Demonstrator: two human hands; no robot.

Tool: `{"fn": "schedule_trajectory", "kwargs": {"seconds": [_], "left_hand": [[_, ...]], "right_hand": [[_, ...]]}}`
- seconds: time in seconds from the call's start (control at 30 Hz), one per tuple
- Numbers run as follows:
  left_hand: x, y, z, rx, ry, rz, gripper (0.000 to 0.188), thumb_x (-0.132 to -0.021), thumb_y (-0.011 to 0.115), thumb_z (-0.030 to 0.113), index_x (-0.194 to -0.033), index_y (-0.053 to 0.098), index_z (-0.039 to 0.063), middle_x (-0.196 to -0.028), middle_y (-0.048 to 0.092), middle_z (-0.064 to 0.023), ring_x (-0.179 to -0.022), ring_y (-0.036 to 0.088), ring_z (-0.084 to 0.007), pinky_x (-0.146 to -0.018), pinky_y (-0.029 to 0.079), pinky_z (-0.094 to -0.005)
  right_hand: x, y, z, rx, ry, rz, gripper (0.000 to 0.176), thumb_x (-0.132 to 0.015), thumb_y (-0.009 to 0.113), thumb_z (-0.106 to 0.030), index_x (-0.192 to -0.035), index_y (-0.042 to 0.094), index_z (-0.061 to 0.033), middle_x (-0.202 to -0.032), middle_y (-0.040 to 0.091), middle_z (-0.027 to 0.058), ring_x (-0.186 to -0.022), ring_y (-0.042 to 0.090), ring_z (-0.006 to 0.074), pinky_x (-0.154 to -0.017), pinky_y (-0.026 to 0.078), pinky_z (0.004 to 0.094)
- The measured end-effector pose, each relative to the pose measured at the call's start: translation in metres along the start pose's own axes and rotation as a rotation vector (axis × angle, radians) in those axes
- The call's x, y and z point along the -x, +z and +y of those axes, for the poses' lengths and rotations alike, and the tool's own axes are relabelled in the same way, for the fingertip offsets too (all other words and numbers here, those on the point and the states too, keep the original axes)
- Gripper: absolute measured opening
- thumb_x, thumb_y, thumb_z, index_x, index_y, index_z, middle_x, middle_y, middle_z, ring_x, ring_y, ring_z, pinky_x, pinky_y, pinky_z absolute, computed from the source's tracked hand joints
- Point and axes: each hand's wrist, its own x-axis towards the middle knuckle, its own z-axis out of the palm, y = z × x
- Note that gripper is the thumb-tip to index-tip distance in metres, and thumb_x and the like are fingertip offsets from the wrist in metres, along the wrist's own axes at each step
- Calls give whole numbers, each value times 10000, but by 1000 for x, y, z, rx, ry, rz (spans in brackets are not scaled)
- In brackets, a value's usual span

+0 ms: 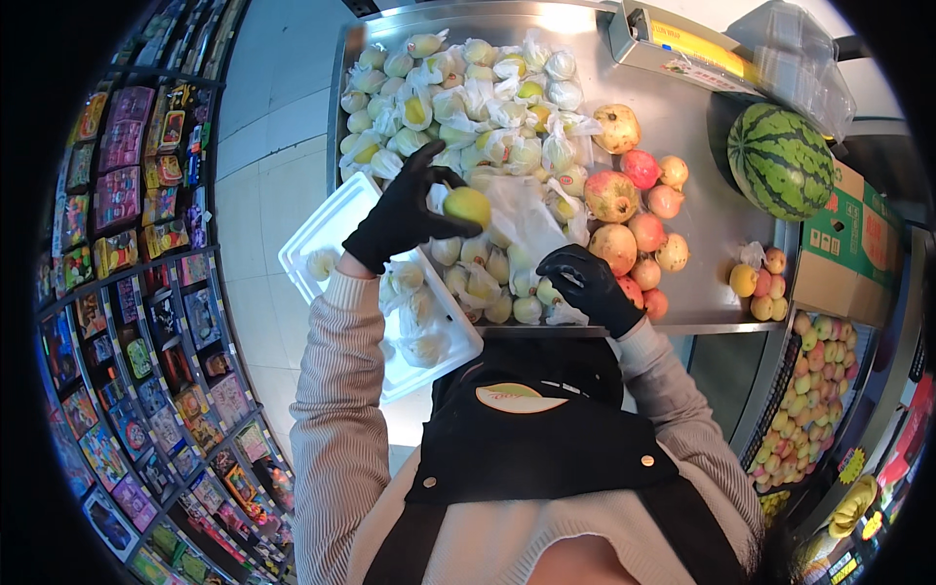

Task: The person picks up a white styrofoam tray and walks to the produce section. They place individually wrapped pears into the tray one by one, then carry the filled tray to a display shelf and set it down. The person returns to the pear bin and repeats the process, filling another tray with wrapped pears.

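My left hand, in a black glove, holds a yellow-green pear-like fruit between thumb and fingers, above a pile of fruit. My right hand, also gloved in black, has curled fingers at the edge of a thin white plastic wrapper; whether it pinches the wrapper is unclear. Below both hands, many pale green fruits, mostly wrapped in thin plastic, cover the left part of a steel table. A white foam tray with several wrapped fruits stands by my left forearm, partly hidden by it.
Pomegranates lie right of the pile. Farther right are a striped watermelon, a small group of apples and a green-brown carton. A cling-wrap box lies at the back. Shelves of packaged goods stand left; an apple crate is right.
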Motion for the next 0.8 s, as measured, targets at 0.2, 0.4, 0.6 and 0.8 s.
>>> {"fn": "schedule_trajectory", "kwargs": {"seconds": [0.2, 0.4, 0.6, 0.8], "left_hand": [[4, 10, -11, 196, -16, -468, 1189, -636, 909, 67, -1573, 178, 80, -1104, 672, -55, -1198, 532, -189, -1138, 308, -409], [24, 30, -24, 466, -27, -546, 701, -665, 878, 85, -1295, 572, 46, -1142, 650, -54, -1076, 595, -173, -1005, 460, -335], [61, 42, -15, 416, 115, -182, 569, -728, 845, 12, -1240, 598, 39, -1175, 637, -31, -1074, 595, -145, -976, 498, -306], [89, 47, 17, 497, 37, -27, 591, -705, 868, 48, -1232, 601, 56, -1248, 600, -38, -1147, 560, -150, -1017, 468, -324]], "right_hand": [[-14, -38, -59, 61, -278, -404, 220, -789, 647, 31, -984, 683, -66, -1007, 651, 63, -994, 606, 266, -868, 507, 390], [-20, -62, -94, 104, -350, -446, 232, -784, 657, 30, -984, 706, -77, -1033, 661, 58, -1017, 605, 259, -906, 501, 404], [-8, -68, -108, 211, -280, -239, 379, -777, 712, -1, -1146, 687, -83, -1289, 590, 107, -1250, 525, 278, -1113, 375, 423], [-32, -62, -77, -841, 195, 33, 700, -910, 666, -104, -1513, 321, -20, -1544, 365, 132, -1403, 403, 251, -1167, 295, 389]]}}
